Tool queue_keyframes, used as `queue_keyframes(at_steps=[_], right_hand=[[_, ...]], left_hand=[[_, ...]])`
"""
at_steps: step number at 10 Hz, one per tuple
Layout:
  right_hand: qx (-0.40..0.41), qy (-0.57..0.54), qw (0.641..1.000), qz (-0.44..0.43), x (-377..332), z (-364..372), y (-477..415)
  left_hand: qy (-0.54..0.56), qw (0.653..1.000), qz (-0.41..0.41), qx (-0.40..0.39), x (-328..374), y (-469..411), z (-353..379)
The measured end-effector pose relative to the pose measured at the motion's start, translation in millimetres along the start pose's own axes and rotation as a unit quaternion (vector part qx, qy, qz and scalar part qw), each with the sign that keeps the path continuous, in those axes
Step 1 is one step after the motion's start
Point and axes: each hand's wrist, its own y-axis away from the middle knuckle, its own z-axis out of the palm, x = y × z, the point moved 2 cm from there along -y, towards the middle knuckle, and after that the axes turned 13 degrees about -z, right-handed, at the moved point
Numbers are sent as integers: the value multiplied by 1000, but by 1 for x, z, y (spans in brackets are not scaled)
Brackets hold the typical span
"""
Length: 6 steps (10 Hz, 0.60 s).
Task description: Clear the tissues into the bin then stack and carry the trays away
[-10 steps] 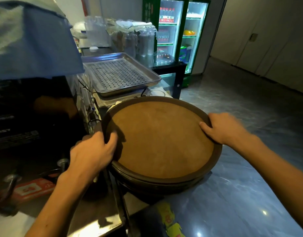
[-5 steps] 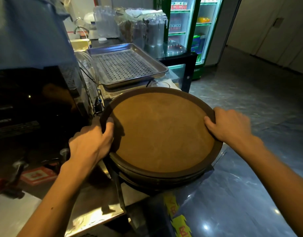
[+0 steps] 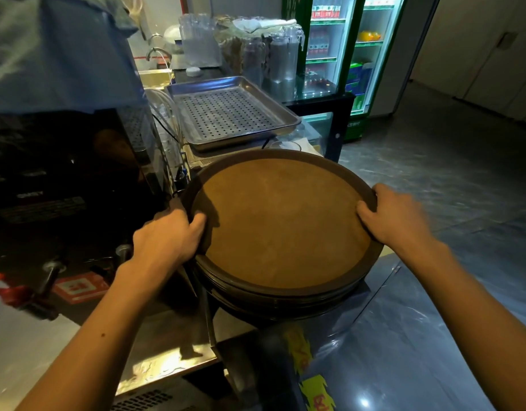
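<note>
A stack of round brown trays (image 3: pixel 285 223) with dark rims rests at the end of a steel counter (image 3: pixel 155 351). The top tray has a tan non-slip surface with nothing on it. My left hand (image 3: pixel 167 238) grips the left rim, thumb over the edge onto the tan surface. My right hand (image 3: pixel 395 218) grips the right rim the same way. The lower trays show only as dark edges beneath the top one. No tissues or bin are in view.
A black machine (image 3: pixel 63 188) stands close on the left of the trays. Behind them lies a perforated steel tray (image 3: pixel 229 114), then clear jugs (image 3: pixel 270 54) and a lit drinks fridge (image 3: pixel 341 54). Dark glossy floor (image 3: pixel 448 188) spreads to the right.
The view has closed in on the counter. Both hands have kept their grip on the rims, and the tray stack now sits a little further onto the counter end.
</note>
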Motion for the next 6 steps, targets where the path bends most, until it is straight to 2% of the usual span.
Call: queue_keyframes(at_steps=[2,3,4,5,6], right_hand=[[74,-87,993,40,5,5,6],[90,-132,986,57,-2,3,12],[108,-197,973,57,-12,-4,35],[128,-197,970,62,-29,-8,61],[146,-179,969,89,-66,-10,98]], left_hand=[[110,992,9,68,3,16,-5],[113,992,35,50,3,14,-8],[106,989,99,44,8,13,-13],[116,974,189,33,12,20,-11],[97,944,314,-25,10,25,-10]])
